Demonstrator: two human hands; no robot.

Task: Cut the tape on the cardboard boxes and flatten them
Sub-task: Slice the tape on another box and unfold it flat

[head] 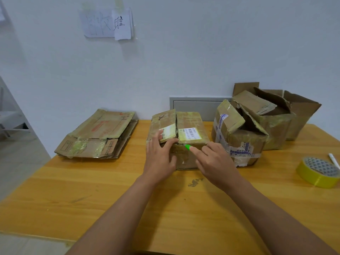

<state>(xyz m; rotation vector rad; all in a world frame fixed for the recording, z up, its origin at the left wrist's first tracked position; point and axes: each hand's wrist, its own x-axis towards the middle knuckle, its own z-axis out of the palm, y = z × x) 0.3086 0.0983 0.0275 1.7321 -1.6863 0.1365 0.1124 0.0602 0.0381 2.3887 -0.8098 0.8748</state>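
A taped cardboard box (191, 126) with a white barcode label stands in the middle of the wooden table (92, 190). Its left top flap is lifted slightly along the centre seam. My left hand (160, 159) rests on the box's front left, its fingers touching the raised flap's edge. My right hand (215, 162) grips a green cutter (187, 146), whose tip sits at the box's front top edge by the seam. Most of the cutter is hidden in the hand.
A stack of flattened boxes (99, 135) lies at the left rear. A pile of taped and torn boxes (257, 122) crowds the right rear. A yellow tape roll (318, 172) and a white pen (334, 160) lie at the right edge.
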